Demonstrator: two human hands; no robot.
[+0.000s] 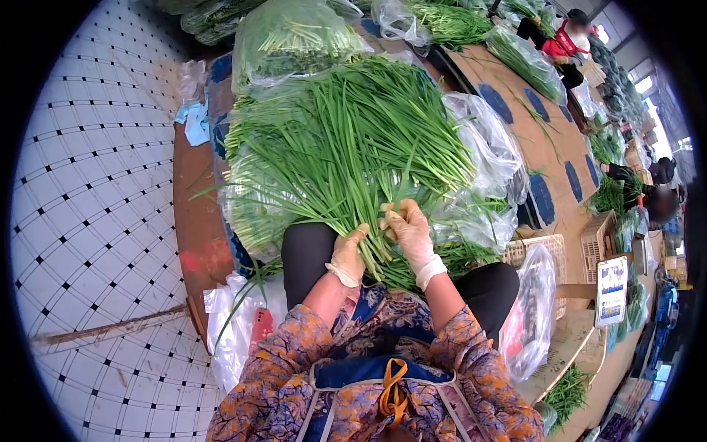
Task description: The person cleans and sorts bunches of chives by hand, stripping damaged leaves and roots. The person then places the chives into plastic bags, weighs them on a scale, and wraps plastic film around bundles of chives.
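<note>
Both my hands wear thin pale gloves and work in front of my lap, between my knees. My left hand (347, 258) is closed round the lower ends of a bunch of garlic chives (346, 191), whose long green leaves fan out away from me. Just to its right, my right hand (412, 234) pinches a few chive stalks with thumb and fingers at the bunch's edge. Beyond them lies a large heap of garlic chives (368, 110) on clear plastic, stalk ends towards the right. More loose chives (460, 254) lie beneath and right of my hands.
A bagged bundle of chives (302, 37) stands behind the heap. Crumpled clear plastic (486, 147) lies to the right. A red phone (261, 328) rests by a plastic bag at my left. Crates (598, 239) and a small sign (612, 291) stand right. Other people (571, 44) sit farther off.
</note>
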